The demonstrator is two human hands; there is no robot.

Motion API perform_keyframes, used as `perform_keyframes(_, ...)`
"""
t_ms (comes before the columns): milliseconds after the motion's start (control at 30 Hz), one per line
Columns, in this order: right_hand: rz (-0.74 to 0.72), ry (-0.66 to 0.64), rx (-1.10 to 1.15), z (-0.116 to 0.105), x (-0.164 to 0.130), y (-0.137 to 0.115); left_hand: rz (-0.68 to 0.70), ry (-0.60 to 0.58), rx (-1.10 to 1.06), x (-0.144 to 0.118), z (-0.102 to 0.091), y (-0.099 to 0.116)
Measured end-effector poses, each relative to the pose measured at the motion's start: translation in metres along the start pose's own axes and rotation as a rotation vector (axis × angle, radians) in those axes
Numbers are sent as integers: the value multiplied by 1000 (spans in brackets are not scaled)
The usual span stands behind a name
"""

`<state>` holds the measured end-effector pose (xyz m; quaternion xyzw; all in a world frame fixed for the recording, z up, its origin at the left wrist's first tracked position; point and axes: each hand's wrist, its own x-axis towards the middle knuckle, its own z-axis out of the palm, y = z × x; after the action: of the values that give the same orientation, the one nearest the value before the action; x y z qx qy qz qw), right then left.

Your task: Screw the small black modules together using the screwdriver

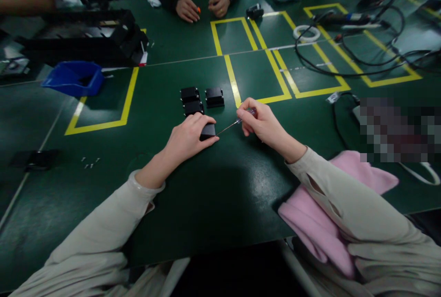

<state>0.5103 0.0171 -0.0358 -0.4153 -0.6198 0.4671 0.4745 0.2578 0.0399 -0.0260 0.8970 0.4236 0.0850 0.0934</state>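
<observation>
My left hand [189, 135] grips a small black block [208, 131] against the green tabletop, thumb along its near edge and fingers over its far side. Between the thumb and fingers of my right hand [257, 120] is a screwdriver [238, 121] with a clear purplish handle. Its thin shaft slants down to the left, and the tip meets the block's right end near my left thumb. Just beyond sit similar black blocks: one [215, 97] stands apart on the right, while two [189, 94] lie close together on the left. Fine detail at the tip is too small to make out.
Several small screws [90, 162] and a dark part [34, 160] lie at left. A blue bin [76, 78] stands before black trays [79, 39]. Pink cloth [310, 223] lies under my right forearm. Cables [347, 74] and a white tape ring [306, 33] are at right. Another person's hands [188, 9] rest opposite.
</observation>
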Motion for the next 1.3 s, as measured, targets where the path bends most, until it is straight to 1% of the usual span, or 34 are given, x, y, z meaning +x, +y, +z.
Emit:
perform_keyframes(233, -21, 12, 37, 0, 0, -1, -6, -15, -3, 0, -1, 0)
perform_keyframes(400, -3, 0, 7, 0, 0, -3, -4, -7, -10, 0, -1, 0)
perform_keyframes(567, -6, 14, 49, 1, 0, -2, -5, -7, -3, 0, -1, 0)
perform_keyframes(800, 6, 1, 24, 1, 0, -3, -9, -5, -12, 0, 0, 0)
perform_keyframes(933, 0, 18, 56, 1, 0, -1, -12, -5, -17, 0, 0, 0)
perform_keyframes(1167, 15, -9, -6, -1, 0, -4, -5, -5, -13, 0, 0, -1)
perform_keyframes(1300, 22, 10, 39, 0, 0, -4, -6, -16, -15, 0, -2, 1)
